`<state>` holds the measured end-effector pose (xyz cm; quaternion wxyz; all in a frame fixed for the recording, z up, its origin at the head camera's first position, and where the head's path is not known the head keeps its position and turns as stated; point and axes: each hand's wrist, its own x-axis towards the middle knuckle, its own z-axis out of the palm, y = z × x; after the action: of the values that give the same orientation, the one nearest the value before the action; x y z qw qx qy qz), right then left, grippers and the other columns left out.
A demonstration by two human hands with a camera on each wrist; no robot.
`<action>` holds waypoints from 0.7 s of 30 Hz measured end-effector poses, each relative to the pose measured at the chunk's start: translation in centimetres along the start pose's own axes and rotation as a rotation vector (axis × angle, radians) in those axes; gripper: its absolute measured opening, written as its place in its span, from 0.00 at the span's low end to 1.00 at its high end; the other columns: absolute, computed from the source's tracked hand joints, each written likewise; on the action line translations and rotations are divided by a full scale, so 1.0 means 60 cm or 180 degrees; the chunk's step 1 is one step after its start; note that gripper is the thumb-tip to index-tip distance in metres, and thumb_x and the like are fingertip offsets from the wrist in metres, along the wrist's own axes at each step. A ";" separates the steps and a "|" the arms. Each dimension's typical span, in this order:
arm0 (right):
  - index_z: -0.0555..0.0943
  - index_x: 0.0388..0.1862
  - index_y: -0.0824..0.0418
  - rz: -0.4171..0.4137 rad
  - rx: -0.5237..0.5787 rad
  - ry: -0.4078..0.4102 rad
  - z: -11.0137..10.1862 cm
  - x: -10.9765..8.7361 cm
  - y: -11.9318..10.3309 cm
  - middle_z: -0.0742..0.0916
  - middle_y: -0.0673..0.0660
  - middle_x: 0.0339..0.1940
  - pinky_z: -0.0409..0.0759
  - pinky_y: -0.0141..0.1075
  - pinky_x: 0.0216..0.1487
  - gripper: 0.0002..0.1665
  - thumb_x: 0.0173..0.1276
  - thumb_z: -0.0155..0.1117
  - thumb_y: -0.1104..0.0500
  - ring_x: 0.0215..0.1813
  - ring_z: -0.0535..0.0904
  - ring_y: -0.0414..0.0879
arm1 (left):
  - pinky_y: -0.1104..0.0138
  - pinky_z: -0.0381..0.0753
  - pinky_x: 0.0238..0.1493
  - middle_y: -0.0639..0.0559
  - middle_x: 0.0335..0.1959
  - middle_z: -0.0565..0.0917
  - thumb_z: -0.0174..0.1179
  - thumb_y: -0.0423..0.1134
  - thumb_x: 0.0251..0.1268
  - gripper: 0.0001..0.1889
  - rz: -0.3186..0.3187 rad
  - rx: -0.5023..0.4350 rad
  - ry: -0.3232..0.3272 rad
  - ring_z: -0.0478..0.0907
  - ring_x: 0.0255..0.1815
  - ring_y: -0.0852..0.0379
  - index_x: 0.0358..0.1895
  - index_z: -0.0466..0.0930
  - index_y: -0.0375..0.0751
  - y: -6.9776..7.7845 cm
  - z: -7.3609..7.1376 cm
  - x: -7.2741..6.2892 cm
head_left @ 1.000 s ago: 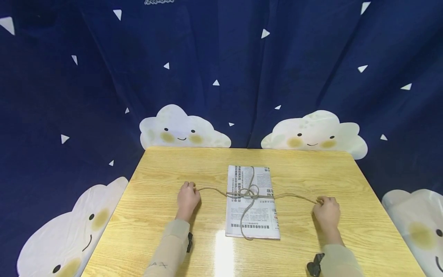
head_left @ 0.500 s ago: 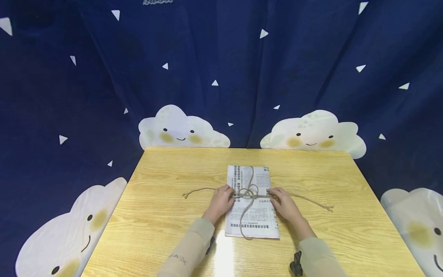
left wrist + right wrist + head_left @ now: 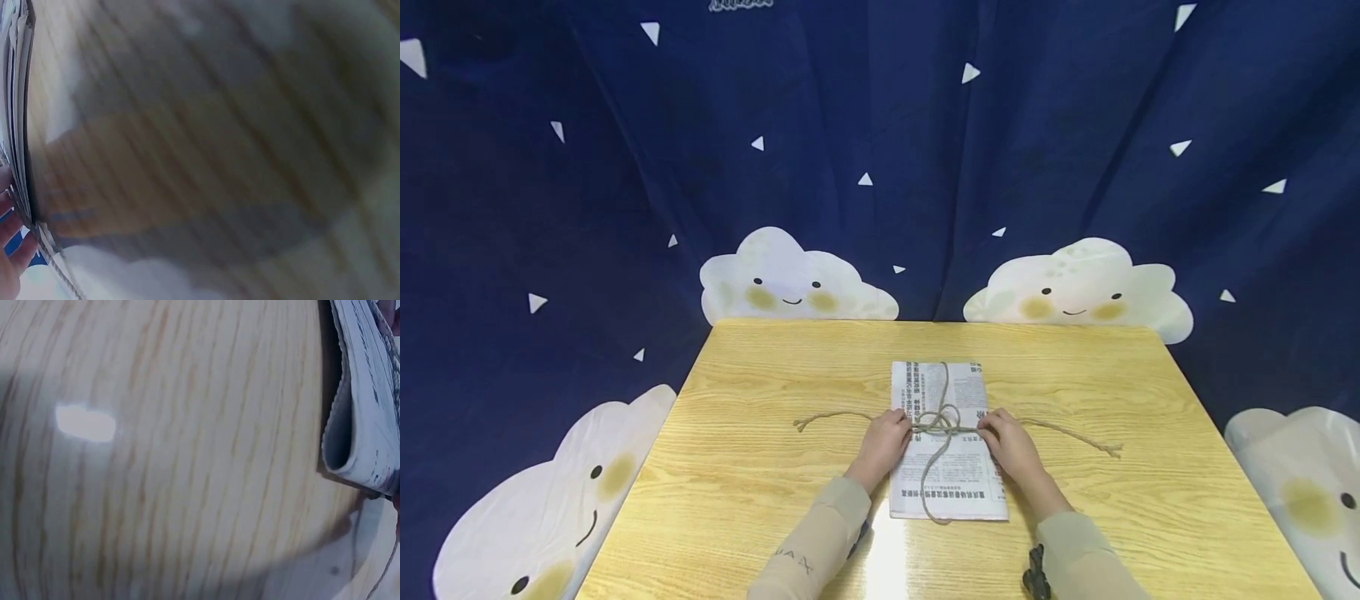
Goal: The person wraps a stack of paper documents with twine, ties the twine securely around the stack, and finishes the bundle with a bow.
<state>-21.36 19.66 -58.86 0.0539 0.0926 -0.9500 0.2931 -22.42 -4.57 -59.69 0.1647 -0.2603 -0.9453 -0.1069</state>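
Observation:
A folded newspaper bundle (image 3: 961, 479) lies on the wooden table, tied crosswise with brown twine (image 3: 946, 425) that forms a looped bow on top. My left hand (image 3: 882, 446) grips its left edge and my right hand (image 3: 1013, 446) its right edge, both where the twine crosses. In the left wrist view, fingers (image 3: 7, 228) rest against the side of the layered newspaper (image 3: 19, 94). The right wrist view shows the rounded fold of the newspaper (image 3: 372, 419); only bits of the right hand appear at the frame edge.
Loose twine ends stretch out flat on the table (image 3: 760, 500) to either side of the hands. Behind the table hangs a dark blue curtain (image 3: 820, 108) with white triangles and smiling clouds.
Both hands let go of the outstretched twine ends and came inward to the bundle's sides. Over the last half second the bundle has shifted slightly toward me.

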 end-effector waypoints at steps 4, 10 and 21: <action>0.78 0.32 0.59 -0.0197 -0.0170 0.0067 0.002 0.001 0.002 0.79 0.52 0.36 0.78 0.44 0.44 0.02 0.61 0.63 0.62 0.41 0.78 0.49 | 0.70 0.76 0.35 0.55 0.33 0.77 0.56 0.40 0.62 0.06 -0.0042 0.0074 -0.0103 0.74 0.34 0.59 0.34 0.80 0.44 0.002 0.000 0.002; 0.76 0.33 0.60 -0.0293 -0.0194 0.0076 0.003 0.005 0.004 0.79 0.54 0.36 0.77 0.45 0.46 0.02 0.63 0.60 0.63 0.42 0.78 0.51 | 0.68 0.76 0.42 0.52 0.35 0.73 0.52 0.36 0.65 0.04 -0.0260 -0.0264 -0.0239 0.71 0.36 0.57 0.35 0.74 0.40 0.002 -0.002 0.001; 0.75 0.39 0.63 -0.0001 -0.0024 0.0159 -0.014 0.003 0.009 0.81 0.59 0.39 0.77 0.49 0.46 0.05 0.65 0.57 0.64 0.43 0.78 0.54 | 0.64 0.75 0.48 0.49 0.36 0.73 0.49 0.33 0.67 0.04 -0.0608 -0.1003 -0.0206 0.70 0.40 0.54 0.40 0.71 0.36 -0.009 -0.013 -0.003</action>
<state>-21.61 20.53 -58.45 0.0780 0.0852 -0.9495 0.2918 -22.40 -5.35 -59.09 0.0805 -0.1954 -0.9421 -0.2604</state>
